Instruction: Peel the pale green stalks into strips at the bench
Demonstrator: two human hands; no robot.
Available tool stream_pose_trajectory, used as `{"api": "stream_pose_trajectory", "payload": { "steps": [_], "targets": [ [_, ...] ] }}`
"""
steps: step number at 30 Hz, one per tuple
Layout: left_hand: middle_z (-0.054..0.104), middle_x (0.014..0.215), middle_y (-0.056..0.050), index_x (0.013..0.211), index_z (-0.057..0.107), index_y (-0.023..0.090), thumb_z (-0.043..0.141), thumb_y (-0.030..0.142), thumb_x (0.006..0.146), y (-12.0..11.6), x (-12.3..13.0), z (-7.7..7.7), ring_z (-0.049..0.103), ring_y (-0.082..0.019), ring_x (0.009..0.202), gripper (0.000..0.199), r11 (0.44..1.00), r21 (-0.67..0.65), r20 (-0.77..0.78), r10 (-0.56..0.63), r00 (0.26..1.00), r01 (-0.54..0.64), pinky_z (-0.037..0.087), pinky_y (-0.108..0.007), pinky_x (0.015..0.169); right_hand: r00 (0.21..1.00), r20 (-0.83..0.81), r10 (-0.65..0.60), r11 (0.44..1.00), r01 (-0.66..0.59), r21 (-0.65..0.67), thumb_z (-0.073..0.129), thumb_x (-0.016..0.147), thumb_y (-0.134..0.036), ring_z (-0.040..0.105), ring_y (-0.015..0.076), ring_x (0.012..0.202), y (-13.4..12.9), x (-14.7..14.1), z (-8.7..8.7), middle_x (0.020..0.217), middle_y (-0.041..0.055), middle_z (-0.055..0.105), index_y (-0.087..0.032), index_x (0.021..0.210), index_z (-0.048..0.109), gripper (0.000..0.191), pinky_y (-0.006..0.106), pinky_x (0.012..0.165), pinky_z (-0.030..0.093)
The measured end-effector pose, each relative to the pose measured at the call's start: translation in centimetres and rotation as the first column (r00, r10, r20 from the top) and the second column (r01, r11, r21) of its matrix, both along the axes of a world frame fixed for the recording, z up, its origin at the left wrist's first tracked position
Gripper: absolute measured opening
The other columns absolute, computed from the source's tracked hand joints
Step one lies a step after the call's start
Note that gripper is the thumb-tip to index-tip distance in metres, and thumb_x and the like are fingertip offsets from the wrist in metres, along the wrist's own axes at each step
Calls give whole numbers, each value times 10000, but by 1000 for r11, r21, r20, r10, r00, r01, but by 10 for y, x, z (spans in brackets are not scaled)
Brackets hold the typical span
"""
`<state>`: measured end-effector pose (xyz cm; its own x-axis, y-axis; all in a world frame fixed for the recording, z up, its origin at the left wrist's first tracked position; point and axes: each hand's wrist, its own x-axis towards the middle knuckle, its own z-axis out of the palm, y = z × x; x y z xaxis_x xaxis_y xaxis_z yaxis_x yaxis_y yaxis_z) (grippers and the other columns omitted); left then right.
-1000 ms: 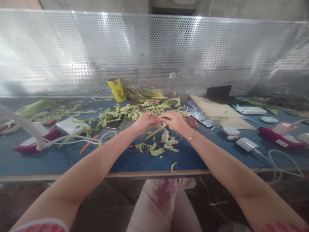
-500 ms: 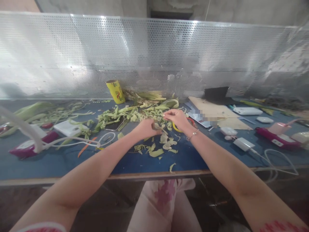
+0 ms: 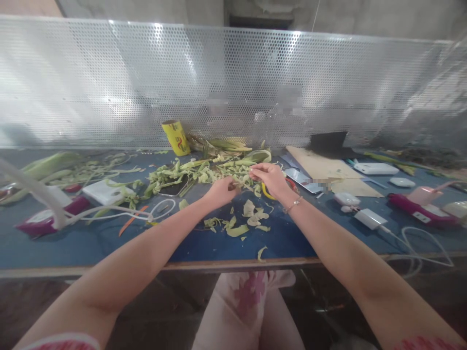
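Observation:
Pale green leafy plant pieces (image 3: 175,174) lie in a loose heap on the blue tabletop, in front of both hands. My left hand (image 3: 221,193) is closed in a pinch at the near edge of the heap, on a thin pale strip of plant (image 3: 246,186) that points toward the other hand. To its right my right hand (image 3: 270,179) also pinches, thumb against fingertips, over the heap's right end. What sits between those fingers is too small to make out. Torn leaf scraps (image 3: 254,214) lie just below the hands.
A yellow cardboard tube (image 3: 176,138) leans by the perforated metal screen (image 3: 255,73). A phone (image 3: 303,181), cardboard (image 3: 321,163) and a white charger (image 3: 370,218) with cable lie right. Left are a purple power strip (image 3: 40,224) and white cables.
My left hand has closed its fingers and shifted slightly, drawing a plant strip from the heap. My right hand stays nearly in place, still pinched.

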<state>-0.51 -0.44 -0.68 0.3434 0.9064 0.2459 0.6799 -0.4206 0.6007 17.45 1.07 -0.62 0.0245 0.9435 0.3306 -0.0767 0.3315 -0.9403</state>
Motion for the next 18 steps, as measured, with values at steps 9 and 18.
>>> {"api": "stream_pose_trajectory", "payload": {
  "steps": [9, 18],
  "targets": [
    [585, 614, -5, 806, 570, 135, 556, 291, 745, -5, 7, 5, 351, -43, 423, 168, 974, -147, 468, -85, 879, 173, 277, -193, 422, 975, 212, -67, 974, 18, 224, 647, 692, -304, 642, 160, 673, -6, -1, 3, 706, 32, 682, -186, 789, 676, 156, 309, 656, 525],
    [577, 581, 17, 825, 485, 167, 568, 466, 760, -17, 8, 13, 278, -23, 369, 317, 917, -215, 596, -149, 789, 336, 208, -192, 381, 951, 285, -117, 944, 17, 330, 658, 704, -318, 639, 163, 719, -13, 0, 10, 770, 42, 691, -189, 776, 671, 148, 307, 671, 522]
  ]
}}
